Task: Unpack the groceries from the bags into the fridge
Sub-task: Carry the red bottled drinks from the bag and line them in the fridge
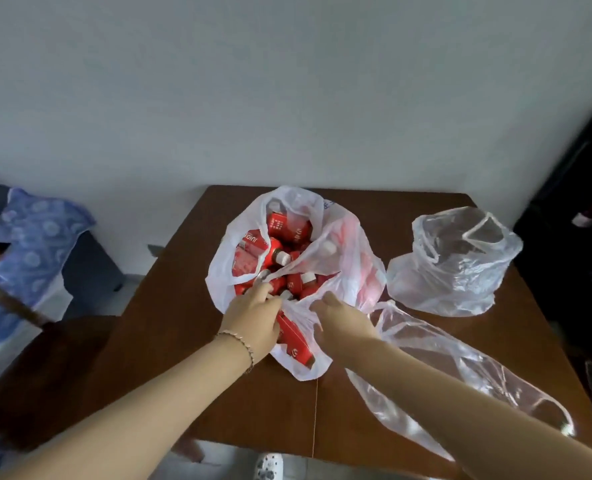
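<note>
Now your left grip [253, 315] sits among red bottles [298, 284] in the white bag [218, 271], closure impossible to tell; just beside it, your right grip [339, 322] pinches the bag's plastic.

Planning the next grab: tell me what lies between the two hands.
Head view: white plastic of the bottle bag fills the gap between left hand and right hand.
</note>
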Demonstrator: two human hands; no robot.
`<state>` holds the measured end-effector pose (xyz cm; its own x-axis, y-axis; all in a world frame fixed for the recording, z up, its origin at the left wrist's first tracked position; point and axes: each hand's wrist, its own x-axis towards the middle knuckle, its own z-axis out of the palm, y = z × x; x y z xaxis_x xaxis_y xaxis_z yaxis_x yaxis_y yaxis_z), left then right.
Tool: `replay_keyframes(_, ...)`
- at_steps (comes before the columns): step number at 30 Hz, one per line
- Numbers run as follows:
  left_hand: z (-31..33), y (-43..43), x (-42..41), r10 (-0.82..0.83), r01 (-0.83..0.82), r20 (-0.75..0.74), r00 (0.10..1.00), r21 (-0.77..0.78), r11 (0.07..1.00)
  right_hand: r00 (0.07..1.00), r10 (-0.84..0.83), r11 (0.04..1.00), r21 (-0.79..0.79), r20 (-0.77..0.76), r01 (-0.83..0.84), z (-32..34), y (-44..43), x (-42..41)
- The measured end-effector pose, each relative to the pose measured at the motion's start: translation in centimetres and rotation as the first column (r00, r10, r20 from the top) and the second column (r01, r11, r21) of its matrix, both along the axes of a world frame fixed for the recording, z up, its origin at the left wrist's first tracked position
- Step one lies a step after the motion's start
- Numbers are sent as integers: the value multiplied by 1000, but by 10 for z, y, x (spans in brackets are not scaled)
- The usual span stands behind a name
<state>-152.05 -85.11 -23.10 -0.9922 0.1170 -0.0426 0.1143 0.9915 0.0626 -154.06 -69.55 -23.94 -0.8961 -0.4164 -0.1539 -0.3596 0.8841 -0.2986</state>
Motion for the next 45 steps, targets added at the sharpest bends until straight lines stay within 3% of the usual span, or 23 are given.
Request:
replay_keyframes(4, -22, -36, -59, -187, 206, 114, 976, -178, 962, 999, 24, 999, 49, -25, -23, -36, -58, -39)
replay_keyframes(7, -40, -61, -91, -266, 311, 220, 939, -208, 927, 993, -32, 992, 127, 111, 18, -56, -97, -62)
replay_keyframes(9, -46, -73, -110, -307, 353, 242, 921, -181, 918, 944, -149, 988, 9, 294, 153, -54, -107, -75)
replay_keyframes(11, -50, -81, -127, -328, 365, 220, 919, -151, 919, 889, -235, 901, -255, 392, 351, -42, -101, -86)
replay_keyframes(14, -51, -80, -140, -352, 377, 180, 918, -130, 917, 802, -464, 599, -534, 376, 597, -12, -62, -97)
replay_keyframes(17, -60, -72, -148, -449, 452, 66, 891, -52, 890, 549, -713, 90, -720, 436, 689, 12, 4, -112)
replay_keyframes(20, -67, -55, -151, -499, 499, -13, 867, 57, 865, 196, -791, -301, -648, 580, 700, 0, 72, -125)
replay_keyframes(21, -66, -46, -153, -515, 516, -29, 856, 92, 852, 107, -752, -393, -573, 650, 719, -9, 84, -128)
replay_keyframes(22, -66, -37, -155, -525, 520, -5, 851, 132, 844, 45, -739, -413, -504, 673, 758, -19, 90, -129)
replay_keyframes(24, -68, -17, -164, -506, 485, 108, 856, 171, 858, 37, -807, -290, -451, 590, 844, -36, 88, -133)
replay_keyframes(27, -73, 14, -175, -379, 357, 339, 861, 127, 925, 189, -918, 10, -456, 349, 890, -45, 71, -132)
replay_keyframes(29, -79, 27, -184, -290, 287, 471, 833, 81, 955, 349, -929, 251, -490, 119, 835, -45, 60, -129)
replay_keyframes(31, -84, 33, -189, -202, 216, 561, 803, 41, 975, 505, -833, 540, -534, -227, 651, -52, 58, -126)
replay_keyframes(34, -86, 28, -186, -100, 93, 575, 812, 41, 995, 632, -429, 894, -405, -645, 194, -58, 53, -122)
replay_keyframes(36, -91, 21, -178, -29, -67, 573, 819, 147, 987, 697, -132, 954, -280, -705, -103, -52, 39, -121)
replay_keyframes(38, -93, 15, -165, 22, -193, 563, 826, 246, 950, 724, 18, 946, -222, -689, -235, -47, 24, -124)
replay_keyframes(42, -77, 16, -147, 15, -157, 436, 900, 292, 944, 838, 194, 974, 0, -509, -226, -55, 9, -134)
replay_keyframes(45, -51, 7, -147, -48, -34, 247, 968, 317, 948, 905, 165, 980, -35, -392, -194, -52, -2, -148)
